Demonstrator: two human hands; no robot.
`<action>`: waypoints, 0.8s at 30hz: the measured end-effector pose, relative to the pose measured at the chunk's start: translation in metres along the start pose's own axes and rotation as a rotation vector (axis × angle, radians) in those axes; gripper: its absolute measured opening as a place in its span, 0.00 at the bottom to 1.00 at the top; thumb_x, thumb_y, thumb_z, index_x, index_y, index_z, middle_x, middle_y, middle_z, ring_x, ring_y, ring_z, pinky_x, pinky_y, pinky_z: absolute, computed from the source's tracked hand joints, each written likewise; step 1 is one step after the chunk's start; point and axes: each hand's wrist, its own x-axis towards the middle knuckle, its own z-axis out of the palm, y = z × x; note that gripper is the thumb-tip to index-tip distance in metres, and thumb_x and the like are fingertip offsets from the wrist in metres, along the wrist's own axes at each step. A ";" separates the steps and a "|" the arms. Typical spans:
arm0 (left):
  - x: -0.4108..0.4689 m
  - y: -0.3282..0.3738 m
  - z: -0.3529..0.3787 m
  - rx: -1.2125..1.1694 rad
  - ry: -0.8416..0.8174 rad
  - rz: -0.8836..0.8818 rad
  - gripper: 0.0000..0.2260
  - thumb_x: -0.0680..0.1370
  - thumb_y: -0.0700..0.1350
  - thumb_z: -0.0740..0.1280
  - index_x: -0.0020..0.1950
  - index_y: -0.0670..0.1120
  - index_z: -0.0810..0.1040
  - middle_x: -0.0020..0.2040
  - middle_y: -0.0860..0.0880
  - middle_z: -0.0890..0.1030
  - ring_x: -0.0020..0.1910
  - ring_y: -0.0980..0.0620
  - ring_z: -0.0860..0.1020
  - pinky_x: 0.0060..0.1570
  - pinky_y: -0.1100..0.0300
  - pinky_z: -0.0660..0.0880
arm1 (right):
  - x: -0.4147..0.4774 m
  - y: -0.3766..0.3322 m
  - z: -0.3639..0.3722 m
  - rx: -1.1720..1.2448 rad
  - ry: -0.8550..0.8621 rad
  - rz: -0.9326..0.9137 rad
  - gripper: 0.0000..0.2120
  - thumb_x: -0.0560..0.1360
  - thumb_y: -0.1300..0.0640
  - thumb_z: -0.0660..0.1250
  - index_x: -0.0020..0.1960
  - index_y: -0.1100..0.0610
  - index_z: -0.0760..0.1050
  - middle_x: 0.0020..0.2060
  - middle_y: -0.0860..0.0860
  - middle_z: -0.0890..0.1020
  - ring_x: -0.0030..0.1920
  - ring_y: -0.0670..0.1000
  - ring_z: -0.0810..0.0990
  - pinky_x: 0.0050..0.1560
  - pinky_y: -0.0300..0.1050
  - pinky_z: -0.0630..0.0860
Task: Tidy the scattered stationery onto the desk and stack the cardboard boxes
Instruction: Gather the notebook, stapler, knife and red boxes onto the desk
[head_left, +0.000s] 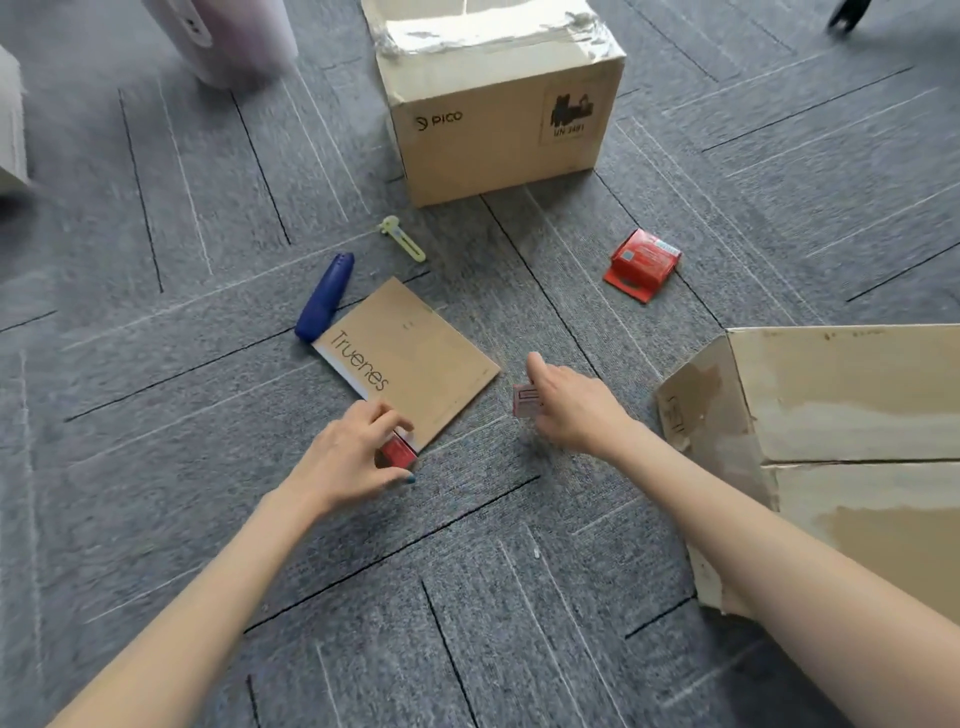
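On the grey carpet lies a brown notebook (410, 358) marked "Truenes". My left hand (348, 457) grips a small red box (397, 453) at the notebook's near corner. My right hand (571, 410) holds a small pink box (525, 401) just right of the notebook. A blue stapler (325, 297) lies against the notebook's far left edge, with a pale yellow cutter (402, 238) beyond it. A larger red box (644, 262) with its flap open sits to the far right. A taped PICO cardboard box (498, 104) stands at the back. Another cardboard box (841, 452) lies at the right.
A white and pink object (228, 36) stands at the far left. A pale furniture edge (10, 130) shows at the left border. A black chair-base part (847, 13) sits at the top right. The floor is grey carpet tile (467, 597).
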 end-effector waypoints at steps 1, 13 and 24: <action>0.000 -0.001 0.001 0.021 0.004 -0.006 0.22 0.68 0.59 0.73 0.58 0.55 0.72 0.55 0.54 0.71 0.53 0.53 0.72 0.51 0.51 0.76 | 0.004 -0.002 -0.002 0.041 -0.006 0.013 0.17 0.73 0.61 0.62 0.59 0.58 0.60 0.51 0.54 0.79 0.43 0.55 0.74 0.36 0.50 0.73; 0.007 -0.003 -0.005 -0.136 0.152 -0.090 0.12 0.75 0.57 0.64 0.50 0.49 0.71 0.46 0.52 0.71 0.44 0.55 0.73 0.47 0.59 0.77 | 0.027 -0.015 -0.001 0.184 0.002 0.047 0.15 0.74 0.55 0.61 0.58 0.50 0.61 0.51 0.51 0.81 0.40 0.53 0.80 0.39 0.50 0.80; 0.084 -0.028 -0.062 -0.029 0.267 -0.457 0.19 0.81 0.60 0.50 0.51 0.43 0.63 0.47 0.39 0.79 0.43 0.40 0.77 0.40 0.52 0.66 | 0.105 -0.042 -0.030 0.159 0.106 0.105 0.12 0.72 0.56 0.62 0.53 0.57 0.62 0.46 0.56 0.79 0.43 0.60 0.78 0.39 0.47 0.67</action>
